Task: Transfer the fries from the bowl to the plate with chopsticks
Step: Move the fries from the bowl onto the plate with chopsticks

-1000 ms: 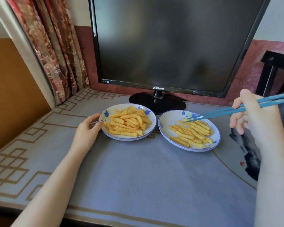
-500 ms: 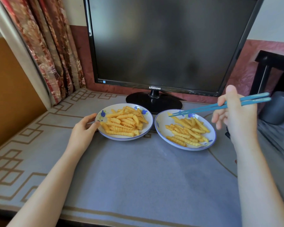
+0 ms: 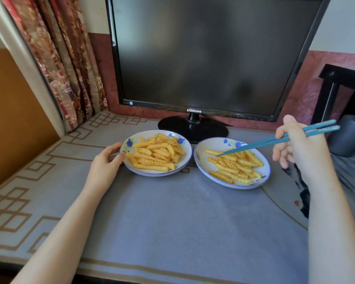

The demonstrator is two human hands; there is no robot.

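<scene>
A black flat-screen monitor [image 3: 209, 54] with a dark screen fills the top centre of the frame, and its round black stand [image 3: 193, 130] sits just behind two dishes. A red floral curtain [image 3: 70, 58] hangs at upper left. A dark grey cylindrical container [image 3: 348, 136] stands at the right edge, below a piece of black furniture [image 3: 336, 78]. All of it rests on or beside a grey tablecloth with a brown geometric border [image 3: 172, 222]. At centre, the left white dish with a blue rim and blue flowers [image 3: 129, 144] holds a heaped pile of crinkle-cut yellow fries [image 3: 156, 154]. Just beside it, the matching right white dish [image 3: 203, 167] holds a thinner, flatter layer of fries [image 3: 236, 167]. The two rims are almost touching. Your left hand [image 3: 106, 162] grasps the left edge of the left dish, thumb on the near rim and fingers curled behind it. Your right hand [image 3: 299, 148], at centre right, is clenched around a pair of teal-blue chopsticks [image 3: 275, 140]. Their long axis slants from the blunt ends at upper right, past your thumb, down to the tips at lower left. The tips lie close together over the back-left part of the right dish, at a fry there. You cannot tell whether they touch or pinch it. Nothing lies between the chopsticks and either pile.
</scene>
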